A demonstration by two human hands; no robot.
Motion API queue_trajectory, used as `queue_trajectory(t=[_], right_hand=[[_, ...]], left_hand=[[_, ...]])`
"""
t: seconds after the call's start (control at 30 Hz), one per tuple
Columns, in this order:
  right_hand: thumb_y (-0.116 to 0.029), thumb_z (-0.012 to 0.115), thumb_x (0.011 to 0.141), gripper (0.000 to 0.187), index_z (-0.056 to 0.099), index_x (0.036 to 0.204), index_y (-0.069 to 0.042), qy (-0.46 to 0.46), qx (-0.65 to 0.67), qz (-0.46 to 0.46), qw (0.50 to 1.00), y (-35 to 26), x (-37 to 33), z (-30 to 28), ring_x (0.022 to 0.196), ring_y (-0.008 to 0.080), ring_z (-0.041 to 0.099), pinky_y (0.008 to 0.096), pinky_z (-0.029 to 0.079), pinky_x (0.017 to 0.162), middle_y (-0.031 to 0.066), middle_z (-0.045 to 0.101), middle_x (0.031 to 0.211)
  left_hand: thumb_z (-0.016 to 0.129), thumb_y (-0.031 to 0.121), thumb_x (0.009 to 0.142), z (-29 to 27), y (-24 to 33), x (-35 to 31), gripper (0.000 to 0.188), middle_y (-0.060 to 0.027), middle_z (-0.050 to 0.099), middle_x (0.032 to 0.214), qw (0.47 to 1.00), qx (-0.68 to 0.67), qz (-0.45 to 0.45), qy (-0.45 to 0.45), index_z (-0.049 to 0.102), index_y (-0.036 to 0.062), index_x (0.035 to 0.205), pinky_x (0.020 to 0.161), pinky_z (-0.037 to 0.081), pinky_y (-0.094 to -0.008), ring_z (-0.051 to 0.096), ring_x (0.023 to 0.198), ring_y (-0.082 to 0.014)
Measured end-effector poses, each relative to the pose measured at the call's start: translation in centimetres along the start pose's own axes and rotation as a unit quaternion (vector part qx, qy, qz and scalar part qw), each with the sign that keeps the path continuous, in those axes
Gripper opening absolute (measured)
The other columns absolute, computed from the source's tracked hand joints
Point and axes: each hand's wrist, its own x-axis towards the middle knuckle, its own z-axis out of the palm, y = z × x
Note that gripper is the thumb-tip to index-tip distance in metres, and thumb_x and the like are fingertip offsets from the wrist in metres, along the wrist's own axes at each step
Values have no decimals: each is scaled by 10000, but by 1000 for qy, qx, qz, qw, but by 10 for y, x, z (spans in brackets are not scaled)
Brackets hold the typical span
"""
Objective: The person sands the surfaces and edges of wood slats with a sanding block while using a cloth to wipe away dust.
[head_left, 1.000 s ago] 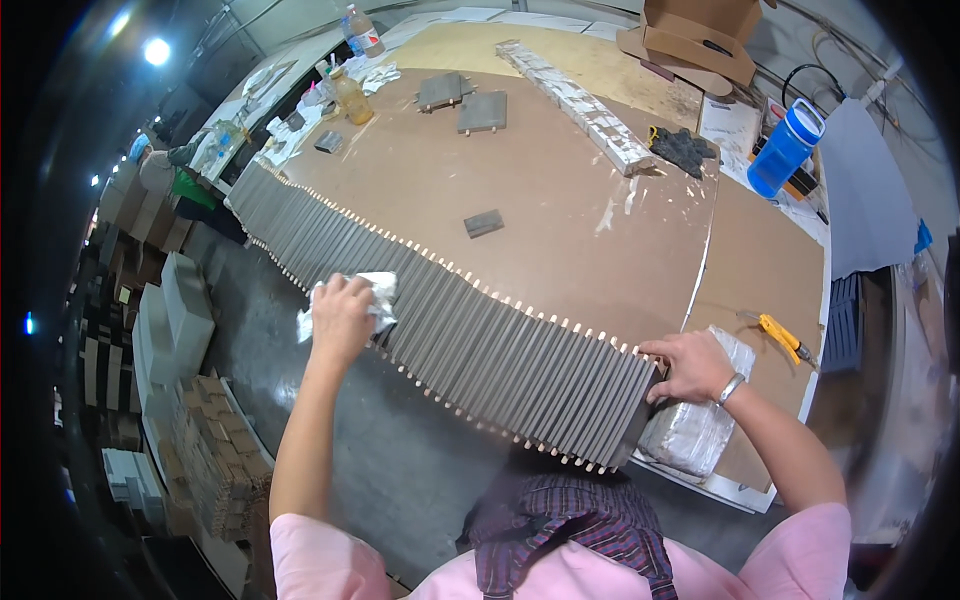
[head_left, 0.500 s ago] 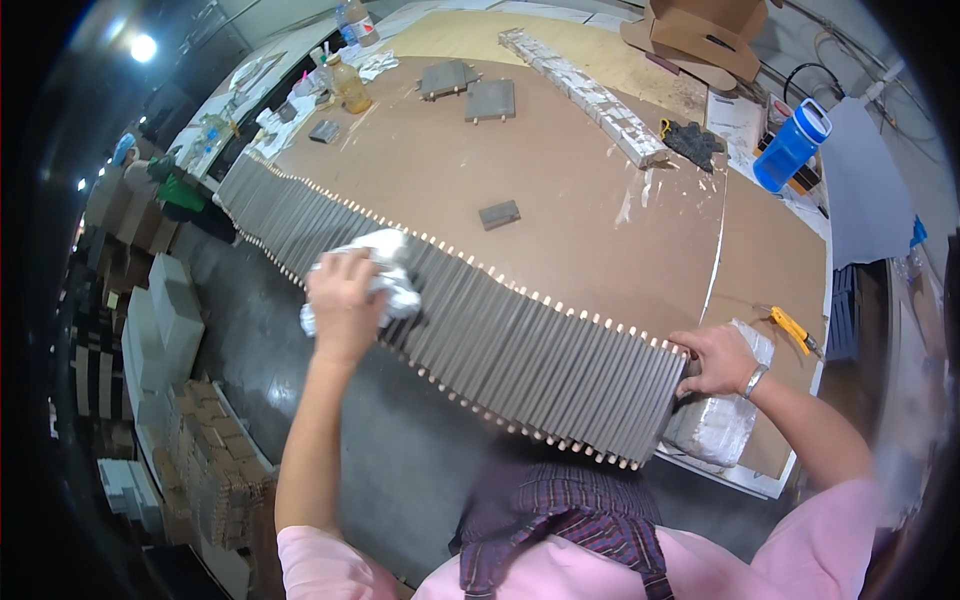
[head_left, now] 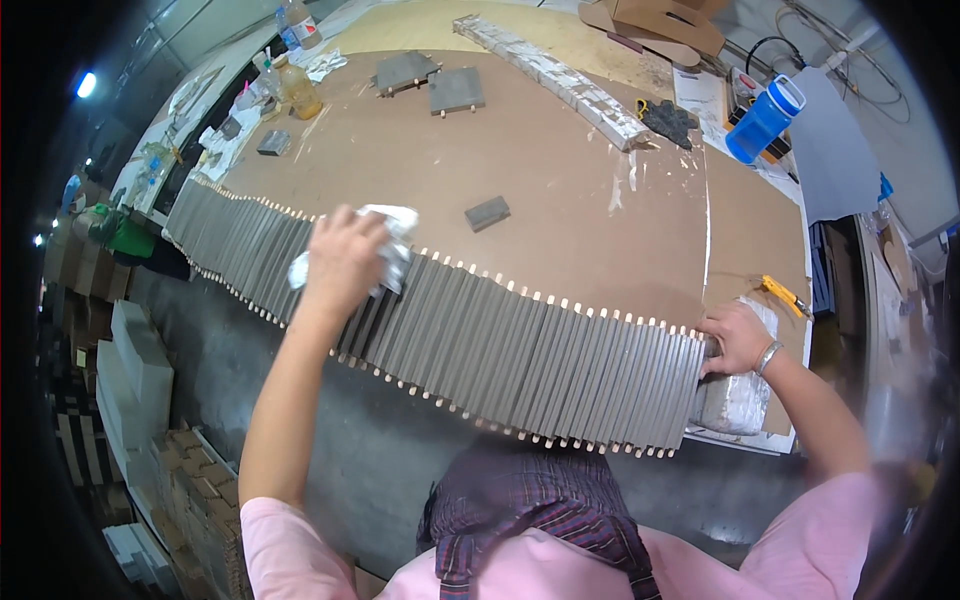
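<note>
A long row of thin grey slats (head_left: 540, 345), packed side by side with pale peg ends sticking out along both long sides, runs along the near edge of the table. My left hand (head_left: 345, 255) is closed on a crumpled white cloth (head_left: 398, 222), which rests on top of the slats left of the row's middle. At the row's right end, my right hand (head_left: 738, 340) grips the last slat with fingers and thumb. Its palm hangs over a white wrapped block (head_left: 735, 405).
A small grey block (head_left: 487, 213) lies beyond the row, with two grey panels (head_left: 457, 90) farther back. A paint-spattered beam (head_left: 550, 80), a dark glove (head_left: 668, 122) and a blue bottle (head_left: 765, 120) are at the far right. A yellow cutter (head_left: 785, 296) lies near my right hand.
My left hand has slid the cloth across the slats toward their far side. My right hand keeps its grip at the row's end. The whole view has shifted slightly.
</note>
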Motion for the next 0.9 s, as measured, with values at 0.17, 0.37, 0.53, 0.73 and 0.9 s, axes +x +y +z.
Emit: queue_trajectory(t=[0.17,0.37,0.53,0.73,0.9], right_hand=[[-581,873,530,690,727,1005,-101,-7,-17,6,1000,3,2,6,870,364,642,457,488,793,106,674,893],[-617,869,564,683,738,938,-61,-37,-38,20,998,1,1,-2,886,351,648,455,505,812,114,648,904],[-614,871,564,678,739,936,-62,-36,-34,12,999,0,3,-2,900,350,649,453,508,818,113,650,914],[-616,869,565,679,739,940,-66,-53,-41,20,998,0,3,-2,922,340,651,453,510,825,111,651,925],[-613,866,575,669,738,945,-70,-63,-45,25,997,0,3,-5,924,338,653,453,512,821,107,654,931]], left_hand=[[758,49,692,-15,-41,-15,268,-7,684,1133,977,74,-184,74,677,114,939,783,485,-419,614,979,-285],[755,0,704,-38,-3,-8,401,-57,673,1141,979,-55,-169,104,652,105,1077,858,511,-431,626,1021,-326],[595,-68,829,-53,-28,-34,513,-164,677,1260,881,-307,-311,179,587,-12,1338,1050,486,-352,645,1213,-261],[633,-62,875,-72,6,-29,509,-120,637,1251,720,-536,-383,218,572,-32,1380,1010,502,-326,620,1143,-191],[610,-69,790,-72,104,14,550,-130,651,1279,735,-577,-303,189,604,-49,1340,1081,479,-359,622,1215,-223]])
